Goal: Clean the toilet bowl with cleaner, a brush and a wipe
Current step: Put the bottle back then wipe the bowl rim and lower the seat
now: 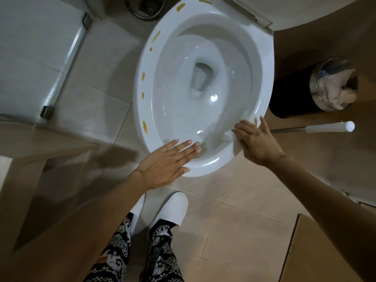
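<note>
The toilet bowl (203, 82) fills the middle of the view, seat up, its white rim (140, 110) dotted along the left and far sides with about 7 yellow-brown smears (144, 126); one more small mark sits on the near right edge.

The right hand (256, 139) presses a white wipe (234, 140) flat against the near right part of the rim, fingers spread and mostly straight on top of it rather than curled round it. That suits rubbing the surface, since an open palm spreads pressure over the wipe. The small mark just beyond its fingertips looks like the nearest target.

The left hand (166, 161) is flat and empty, fingers straight and together, lying over the near left edge of the rim (whether it actually rests on the porcelain or hovers just above it I cannot tell). It probably steadies the person while leaning in.

A long-handled tool with a white grip (329, 127), perhaps the brush, lies right of the bowl, out of use. A black bin (293, 94) with crumpled tissue stands beyond it.

Judging by the smears, the wiping of the rim has a long way to go.
</note>
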{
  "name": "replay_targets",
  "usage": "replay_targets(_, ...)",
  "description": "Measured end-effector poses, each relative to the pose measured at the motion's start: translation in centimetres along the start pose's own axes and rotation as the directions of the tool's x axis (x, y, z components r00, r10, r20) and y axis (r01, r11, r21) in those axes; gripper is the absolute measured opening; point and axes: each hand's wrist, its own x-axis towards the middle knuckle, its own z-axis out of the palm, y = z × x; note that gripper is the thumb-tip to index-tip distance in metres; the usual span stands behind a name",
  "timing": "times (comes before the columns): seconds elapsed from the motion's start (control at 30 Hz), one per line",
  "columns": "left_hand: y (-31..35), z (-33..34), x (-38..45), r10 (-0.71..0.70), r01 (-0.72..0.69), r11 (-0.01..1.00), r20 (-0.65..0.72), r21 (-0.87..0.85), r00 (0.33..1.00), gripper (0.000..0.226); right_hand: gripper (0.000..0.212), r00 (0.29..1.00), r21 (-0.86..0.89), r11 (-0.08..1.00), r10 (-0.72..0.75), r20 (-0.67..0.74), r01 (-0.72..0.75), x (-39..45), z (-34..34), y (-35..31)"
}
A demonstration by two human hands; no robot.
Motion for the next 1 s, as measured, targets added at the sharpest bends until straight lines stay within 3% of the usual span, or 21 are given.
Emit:
replay_targets(0.1,0.0,-0.1,0.1,-0.027,0.027,1.0,-0.002,-0.009,1.0,0.058,0.046,0.999,-0.013,1.0,-0.021,-0.036,0.02,-0.1,0.2,-0.7)
replay_targets(0.23,0.3,-0.2,0.1,-0.058,0.058,0.998,0.006,-0.011,0.998,0.058,0.046,0.994,-0.072,0.991,-0.107,0.017,0.108,0.2,-0.4,1.0)
replay_targets(0.43,0.5,-0.1,0.1,-0.096,0.097,0.994,0.025,-0.042,0.995,0.057,0.04,0.993,-0.153,0.986,-0.044,0.112,0.061,3.5,-3.3,4.1)
replay_targets(0.67,0.6,-0.1,0.1,-0.128,0.131,0.989,0.05,-0.071,0.991,0.057,0.063,0.972,-0.246,0.952,-0.135,0.192,0.181,1.8,-2.8,3.8)
replay_targets(0.87,0.6,-0.4,0.1,-0.133,0.137,0.987,0.054,-0.089,0.99,0.058,0.085,0.976,-0.308,0.946,-0.039,0.213,0.105,5.0,-5.0,5.6)
replay_targets(1.0,0.6,-0.4,0.2,-0.135,0.14,0.986,0.062,-0.092,0.989,0.058,0.083,0.982,-0.272,0.959,-0.024,0.185,0.075,5.0,-4.7,5.5)
